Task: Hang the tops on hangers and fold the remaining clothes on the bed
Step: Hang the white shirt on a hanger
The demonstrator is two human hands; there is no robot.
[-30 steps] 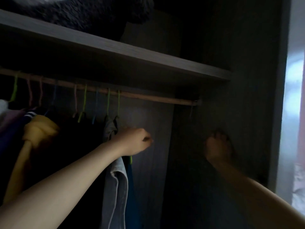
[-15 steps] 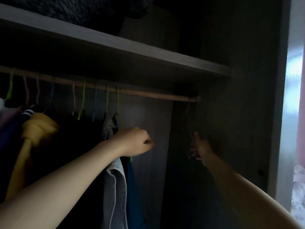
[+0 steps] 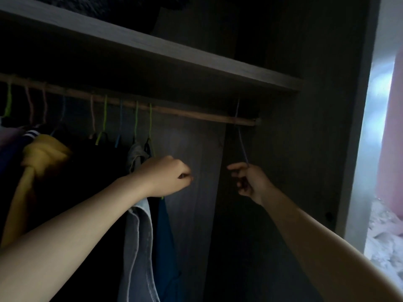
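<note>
Grey wood wardrobe (image 3: 316,149) carries a shelf (image 3: 196,62) above a wooden rail (image 3: 196,111). Tops (image 3: 43,153) hang crowded along the rail's left part, with a grey denim one (image 3: 139,236) near their right edge. The left hand (image 3: 168,175) has its grip curled round a green hanger (image 3: 150,125). The right hand (image 3: 253,184) pinches a blue hanger (image 3: 242,144) hooked near the rail's right end.

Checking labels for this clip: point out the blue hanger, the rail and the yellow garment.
blue hanger (image 3: 240,138), head view, neck below the rail
rail (image 3: 185,111), head view, bare middle stretch
yellow garment (image 3: 43,151), head view, bunched upper fold
</note>
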